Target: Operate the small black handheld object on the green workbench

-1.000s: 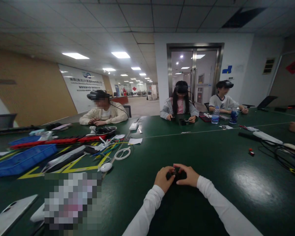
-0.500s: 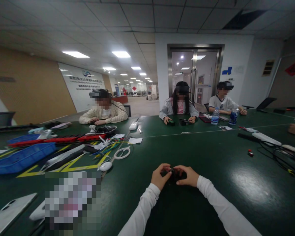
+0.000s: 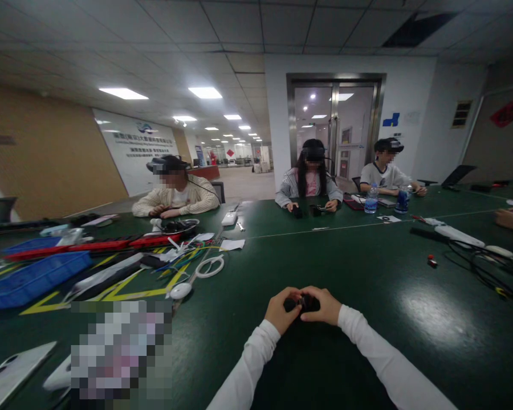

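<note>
Both hands meet around a small dark object (image 3: pixel 302 303) in front of me, over the green table (image 3: pixel 346 250). My left hand (image 3: pixel 279 310) is closed on its left part, with the thumb pointing toward the middle. From the other side my right hand (image 3: pixel 327 306) grips it, fingertips close to those of the left. Black rounded parts show between the fingers. The object's kind cannot be made out, since the fingers cover much of it.
On the left lie a blue tray (image 3: pixel 34 279), a coiled white cable (image 3: pixel 210 266) and a phone (image 3: pixel 17 370). A small red-and-black piece (image 3: pixel 431 261) and black cables (image 3: pixel 474 267) lie right. Several people sit across the table, near a water bottle (image 3: pixel 371 199).
My hands have drawn closer together around the dark object, the right one moving slightly left. The whole view has shifted a little.
</note>
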`<action>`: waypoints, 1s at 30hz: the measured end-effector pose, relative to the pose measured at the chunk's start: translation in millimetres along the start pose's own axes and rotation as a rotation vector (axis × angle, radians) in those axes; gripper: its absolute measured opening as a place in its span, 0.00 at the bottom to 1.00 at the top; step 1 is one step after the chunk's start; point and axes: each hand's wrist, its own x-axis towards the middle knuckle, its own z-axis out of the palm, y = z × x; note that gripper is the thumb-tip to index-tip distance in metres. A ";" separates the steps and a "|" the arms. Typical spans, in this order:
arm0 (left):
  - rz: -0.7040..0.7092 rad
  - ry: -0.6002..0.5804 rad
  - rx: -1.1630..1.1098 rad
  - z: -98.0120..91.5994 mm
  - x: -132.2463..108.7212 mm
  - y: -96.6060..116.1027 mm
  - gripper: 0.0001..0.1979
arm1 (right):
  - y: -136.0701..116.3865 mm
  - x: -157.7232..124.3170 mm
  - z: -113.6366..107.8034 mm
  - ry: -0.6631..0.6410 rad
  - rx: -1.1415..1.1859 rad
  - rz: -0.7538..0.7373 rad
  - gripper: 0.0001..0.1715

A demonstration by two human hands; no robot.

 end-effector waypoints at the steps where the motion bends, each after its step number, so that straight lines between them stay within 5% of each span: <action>1: -0.001 0.007 -0.006 0.1 0.2 -0.1 0.13 | 0.1 0.6 0.3 0.003 0.004 -0.007 0.37; 30: 0.007 0.053 0.083 5.6 -0.4 -3.8 0.12 | 17.6 4.6 10.7 0.034 0.109 0.026 0.41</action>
